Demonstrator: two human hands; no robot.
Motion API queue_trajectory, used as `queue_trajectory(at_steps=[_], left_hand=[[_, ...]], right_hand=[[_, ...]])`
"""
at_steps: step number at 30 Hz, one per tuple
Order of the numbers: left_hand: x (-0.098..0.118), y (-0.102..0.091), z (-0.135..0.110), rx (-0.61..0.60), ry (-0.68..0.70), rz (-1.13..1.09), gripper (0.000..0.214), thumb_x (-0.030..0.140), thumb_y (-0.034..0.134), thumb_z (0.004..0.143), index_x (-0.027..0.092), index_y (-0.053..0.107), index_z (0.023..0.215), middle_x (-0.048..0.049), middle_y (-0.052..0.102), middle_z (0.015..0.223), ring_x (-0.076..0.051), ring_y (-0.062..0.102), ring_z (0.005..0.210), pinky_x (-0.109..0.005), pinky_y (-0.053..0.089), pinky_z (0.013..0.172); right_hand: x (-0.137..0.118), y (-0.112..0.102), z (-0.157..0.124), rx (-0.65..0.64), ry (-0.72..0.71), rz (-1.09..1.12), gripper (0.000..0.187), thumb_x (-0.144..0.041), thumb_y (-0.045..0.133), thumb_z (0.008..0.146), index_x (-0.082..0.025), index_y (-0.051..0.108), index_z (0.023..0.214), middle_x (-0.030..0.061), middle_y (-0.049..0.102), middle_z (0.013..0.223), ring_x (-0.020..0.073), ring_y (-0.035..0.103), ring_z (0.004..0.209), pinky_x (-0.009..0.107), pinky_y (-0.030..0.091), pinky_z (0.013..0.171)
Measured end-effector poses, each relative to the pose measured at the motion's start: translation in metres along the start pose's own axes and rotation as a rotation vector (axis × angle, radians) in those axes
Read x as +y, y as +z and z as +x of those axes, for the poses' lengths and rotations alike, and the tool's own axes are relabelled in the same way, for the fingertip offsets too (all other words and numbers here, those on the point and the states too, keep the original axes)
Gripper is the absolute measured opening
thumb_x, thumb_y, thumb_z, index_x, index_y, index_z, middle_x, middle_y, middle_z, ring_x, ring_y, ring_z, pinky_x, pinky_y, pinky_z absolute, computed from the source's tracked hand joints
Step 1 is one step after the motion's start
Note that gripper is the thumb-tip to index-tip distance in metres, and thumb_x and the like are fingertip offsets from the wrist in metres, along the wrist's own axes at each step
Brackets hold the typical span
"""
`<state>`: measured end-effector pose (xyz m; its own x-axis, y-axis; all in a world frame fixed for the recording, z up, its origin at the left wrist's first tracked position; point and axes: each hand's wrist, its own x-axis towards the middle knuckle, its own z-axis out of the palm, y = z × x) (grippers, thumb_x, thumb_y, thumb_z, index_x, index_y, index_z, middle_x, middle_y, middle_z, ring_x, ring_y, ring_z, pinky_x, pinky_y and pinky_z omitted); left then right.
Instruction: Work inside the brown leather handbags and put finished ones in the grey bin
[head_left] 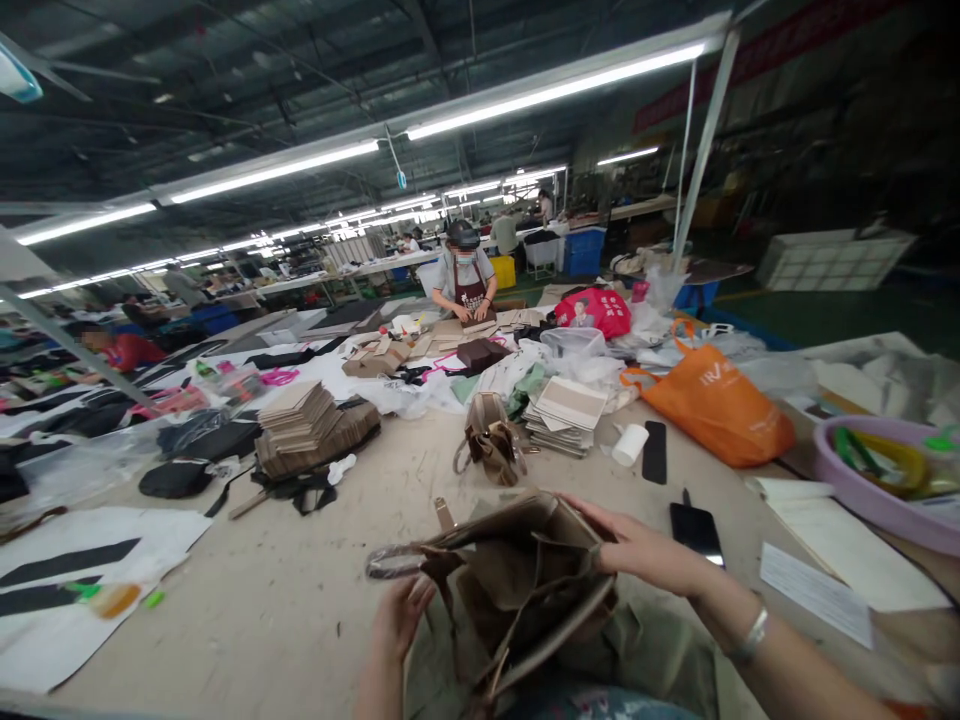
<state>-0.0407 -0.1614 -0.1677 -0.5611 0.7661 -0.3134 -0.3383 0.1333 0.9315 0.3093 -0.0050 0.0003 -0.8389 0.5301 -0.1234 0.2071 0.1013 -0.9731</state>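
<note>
A taupe handbag (pixel 517 590) stands mouth-up at the table's near edge, its top gaping so the brown lining and inner pocket walls show. My right hand (pixel 626 545) grips the bag's far right rim, thumb along the outside and some fingers hidden. At the bag's left side, beneath a looped handle wrapped in clear film (pixel 394 562), my left hand (pixel 405 612) curls its fingers against the bag. A tan strap tab with a metal fitting (pixel 444 513) sticks up behind the rim. Farther back sits a smaller brown handbag (pixel 491 440), touched by neither hand.
Stacked beige pieces (pixel 296 425) lie left and more (pixel 566 412) behind. To the right are a white roll (pixel 630 444), a dark phone (pixel 696 533), an orange bag (pixel 712 405) and a purple basin (pixel 885 510). A co-worker (pixel 465 275) works across the table.
</note>
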Motion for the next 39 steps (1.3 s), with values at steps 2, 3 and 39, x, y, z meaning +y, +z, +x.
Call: queue_trajectory(at_steps=[2, 3, 39], left_hand=[[0.015, -0.017, -0.013, -0.044, 0.077, -0.084, 0.054, 0.069, 0.043, 0.077, 0.024, 0.064, 0.098, -0.0063, 0.063, 0.112, -0.029, 0.054, 0.112, -0.050, 0.044, 0.095], [0.027, -0.023, -0.021, -0.081, 0.142, -0.092, 0.059, 0.072, 0.037, 0.076, 0.027, 0.062, 0.105, -0.0060, 0.058, 0.122, -0.030, 0.049, 0.119, -0.051, 0.040, 0.098], [0.133, 0.142, -0.064, -0.231, 0.629, 0.935, 0.019, 0.023, 0.056, 0.078, 0.022, 0.070, 0.090, 0.0001, 0.071, 0.085, -0.016, 0.063, 0.079, -0.027, 0.048, 0.073]], right_hand=[[0.000, 0.000, 0.000, 0.015, -0.016, -0.040, 0.079, -0.023, 0.054, 0.071, -0.017, 0.024, 0.144, 0.0069, 0.031, 0.145, 0.0238, 0.033, 0.130, 0.040, 0.023, 0.110], [-0.001, 0.001, 0.000, 0.015, -0.022, -0.058, 0.080, -0.022, 0.055, 0.071, -0.018, 0.022, 0.144, 0.0066, 0.032, 0.145, 0.0244, 0.034, 0.129, 0.040, 0.024, 0.110], [-0.062, 0.075, 0.061, 0.176, 0.045, -1.235, 0.017, -0.017, 0.053, 0.076, -0.009, 0.064, 0.085, 0.0163, 0.067, 0.083, 0.0270, 0.064, 0.076, 0.032, 0.047, 0.065]])
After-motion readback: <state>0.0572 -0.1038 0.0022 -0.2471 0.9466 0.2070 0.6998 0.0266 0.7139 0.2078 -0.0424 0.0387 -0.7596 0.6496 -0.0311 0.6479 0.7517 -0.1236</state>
